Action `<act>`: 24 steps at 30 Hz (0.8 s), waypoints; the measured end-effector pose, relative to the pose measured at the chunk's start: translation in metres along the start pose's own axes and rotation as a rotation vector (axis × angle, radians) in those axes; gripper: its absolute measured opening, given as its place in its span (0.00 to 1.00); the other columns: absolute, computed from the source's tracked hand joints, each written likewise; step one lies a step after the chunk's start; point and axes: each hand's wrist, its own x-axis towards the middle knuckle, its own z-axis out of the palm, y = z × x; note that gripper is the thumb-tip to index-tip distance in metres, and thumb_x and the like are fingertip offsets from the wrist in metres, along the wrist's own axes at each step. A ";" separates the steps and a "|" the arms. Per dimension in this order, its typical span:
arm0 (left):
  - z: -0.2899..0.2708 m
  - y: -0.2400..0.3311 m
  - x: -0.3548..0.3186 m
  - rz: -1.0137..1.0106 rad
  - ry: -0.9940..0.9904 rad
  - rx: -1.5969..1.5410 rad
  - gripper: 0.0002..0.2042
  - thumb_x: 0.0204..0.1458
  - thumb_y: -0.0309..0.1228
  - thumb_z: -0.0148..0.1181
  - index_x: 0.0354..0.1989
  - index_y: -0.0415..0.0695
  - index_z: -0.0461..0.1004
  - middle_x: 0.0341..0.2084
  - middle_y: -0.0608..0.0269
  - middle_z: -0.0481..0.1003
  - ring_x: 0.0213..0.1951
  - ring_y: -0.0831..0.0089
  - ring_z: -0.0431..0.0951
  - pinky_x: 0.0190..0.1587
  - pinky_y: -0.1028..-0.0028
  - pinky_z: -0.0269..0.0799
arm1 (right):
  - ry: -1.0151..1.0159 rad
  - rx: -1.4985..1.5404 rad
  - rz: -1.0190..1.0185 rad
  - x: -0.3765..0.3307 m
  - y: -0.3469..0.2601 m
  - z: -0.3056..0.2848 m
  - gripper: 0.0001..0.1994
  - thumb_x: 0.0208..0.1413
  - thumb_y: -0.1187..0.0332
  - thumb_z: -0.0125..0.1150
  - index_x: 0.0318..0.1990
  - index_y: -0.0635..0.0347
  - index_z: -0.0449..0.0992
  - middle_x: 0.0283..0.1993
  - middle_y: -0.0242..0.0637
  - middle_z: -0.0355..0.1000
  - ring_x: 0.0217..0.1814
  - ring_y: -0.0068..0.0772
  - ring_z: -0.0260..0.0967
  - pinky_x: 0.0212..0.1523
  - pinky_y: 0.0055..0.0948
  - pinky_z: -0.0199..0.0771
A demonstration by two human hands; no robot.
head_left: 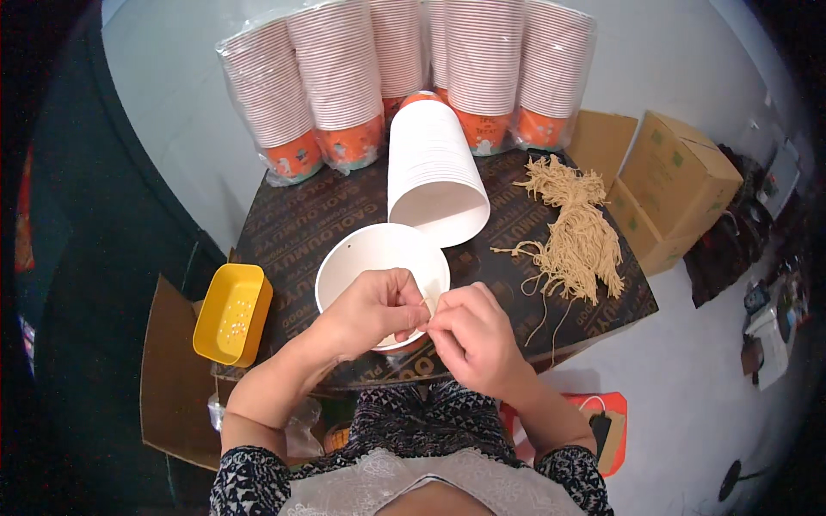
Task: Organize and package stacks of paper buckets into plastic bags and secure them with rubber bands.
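A white paper bucket (340,262) with a small hole in its wall stands upright at the table's near edge, its mouth toward me. Over its near rim my left hand (374,307) and my right hand (473,337) meet, fingertips pinched together. A short bit of pale cord (431,307) shows between them; most of it is hidden by the fingers. Just behind, a nested stack of white buckets (430,159) lies on its side, open end facing me. To the right rests a bundle of tan cords (578,228), several strands trailing loose.
Tall plastic-wrapped stacks of orange-and-white buckets (335,82) line the back of the dark printed table (284,215). At the left edge sits a yellow tray (258,314) holding small pale pieces. Cardboard boxes (675,176) stand right of the table; an open carton (172,370) is at lower left.
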 end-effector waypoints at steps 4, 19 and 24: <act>0.000 -0.004 -0.003 0.022 -0.005 0.045 0.04 0.53 0.18 0.58 0.29 0.38 0.69 0.23 0.66 0.73 0.25 0.83 0.70 0.26 0.82 0.65 | 0.034 -0.016 -0.024 0.001 0.008 0.000 0.06 0.47 0.79 0.60 0.34 0.63 0.72 0.39 0.43 0.69 0.37 0.46 0.65 0.38 0.38 0.68; 0.027 -0.006 -0.022 0.550 0.302 0.986 0.10 0.47 0.19 0.61 0.36 0.37 0.66 0.29 0.47 0.71 0.33 0.51 0.76 0.32 0.60 0.72 | -0.002 0.103 0.133 0.000 0.016 0.009 0.10 0.52 0.83 0.54 0.42 0.69 0.75 0.39 0.45 0.71 0.41 0.43 0.70 0.42 0.33 0.71; 0.028 -0.015 -0.021 0.628 0.378 1.023 0.10 0.46 0.20 0.62 0.33 0.38 0.66 0.26 0.49 0.71 0.28 0.52 0.76 0.29 0.59 0.72 | -0.064 0.108 0.135 0.000 0.017 0.007 0.13 0.53 0.80 0.54 0.47 0.68 0.74 0.40 0.47 0.69 0.44 0.48 0.68 0.46 0.39 0.69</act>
